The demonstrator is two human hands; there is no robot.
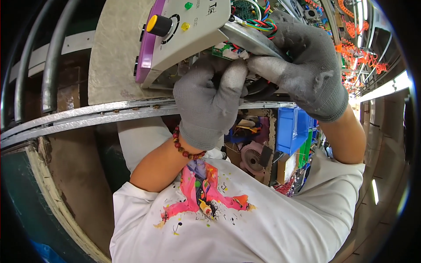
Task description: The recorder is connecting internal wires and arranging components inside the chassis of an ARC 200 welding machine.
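Observation:
An electronic device with a pale grey panel [186, 37] and a purple edge stands tilted on the workbench, its case open toward me. Coloured wires [264, 23] and a small green circuit board with a white connector [230, 53] show in the opening. My left hand [206, 98], in a grey glove, is closed in a pinch at the opening; the thumb tip is beside the connector. What it pinches is hidden. My gloved right hand [309, 65] wraps the edge of a bare metal panel [252, 38], fingers above, thumb underneath and close to my left thumb.
The workbench's metal edge [87, 115] runs just below the device. Under it are a blue bin [291, 129] and a small fan [253, 157]. Metal bars [53, 57] stand at the left. Orange coiled hoses [357, 57] hang at the far right.

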